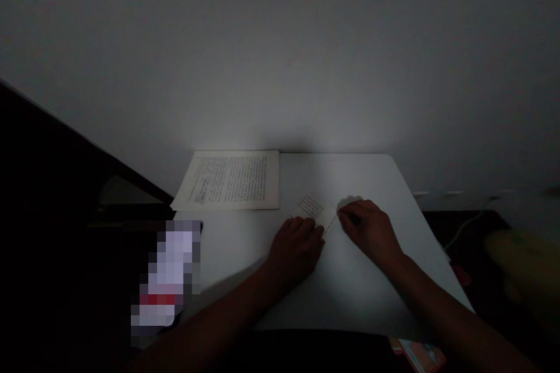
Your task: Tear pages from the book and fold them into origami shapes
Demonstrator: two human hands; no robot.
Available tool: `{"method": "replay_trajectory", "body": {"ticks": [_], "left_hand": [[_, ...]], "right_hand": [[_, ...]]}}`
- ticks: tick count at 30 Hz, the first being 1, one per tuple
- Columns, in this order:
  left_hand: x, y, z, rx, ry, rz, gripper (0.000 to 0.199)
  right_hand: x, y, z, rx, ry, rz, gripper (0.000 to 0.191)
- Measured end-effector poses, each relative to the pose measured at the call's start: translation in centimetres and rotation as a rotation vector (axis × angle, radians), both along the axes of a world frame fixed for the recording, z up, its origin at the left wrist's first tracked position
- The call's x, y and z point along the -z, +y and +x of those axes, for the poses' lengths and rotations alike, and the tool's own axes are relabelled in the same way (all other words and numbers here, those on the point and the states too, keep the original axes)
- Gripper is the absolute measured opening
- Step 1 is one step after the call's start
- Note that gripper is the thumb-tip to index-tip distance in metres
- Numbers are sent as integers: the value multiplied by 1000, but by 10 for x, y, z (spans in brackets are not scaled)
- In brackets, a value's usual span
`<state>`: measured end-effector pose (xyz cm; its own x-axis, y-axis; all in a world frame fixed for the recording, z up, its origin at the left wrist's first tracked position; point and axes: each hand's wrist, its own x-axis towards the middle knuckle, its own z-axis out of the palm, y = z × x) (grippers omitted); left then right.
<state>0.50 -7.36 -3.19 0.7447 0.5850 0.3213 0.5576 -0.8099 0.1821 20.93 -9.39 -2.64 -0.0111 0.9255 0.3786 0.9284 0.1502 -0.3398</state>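
A small folded printed paper lies on the white table, under and between my hands. My left hand rests on its near edge with the fingers bent and close together, holding it against the tabletop and covering part of it. At the paper's right corner, my right hand is closed in a pinch, with thumb and forefinger on the tip. Lines of print show on the part of the paper beyond my left fingers.
Printed sheets lie stacked at the table's back left. The white table stands against a grey wall. A pixelated bright object is at the left edge. Below the front edge is a colourful printed item. The room is dim.
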Motion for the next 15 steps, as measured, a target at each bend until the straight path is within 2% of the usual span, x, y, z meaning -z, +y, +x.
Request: {"method": "replay_trajectory", "body": {"ticks": [6, 15], "left_hand": [[2, -1, -1, 3, -23, -4, 25], [-1, -1, -1, -13, -11, -30, 30]], "right_hand": [[-1, 5, -7, -22, 42, -11, 15], [1, 29, -6, -39, 15, -15, 17]]}}
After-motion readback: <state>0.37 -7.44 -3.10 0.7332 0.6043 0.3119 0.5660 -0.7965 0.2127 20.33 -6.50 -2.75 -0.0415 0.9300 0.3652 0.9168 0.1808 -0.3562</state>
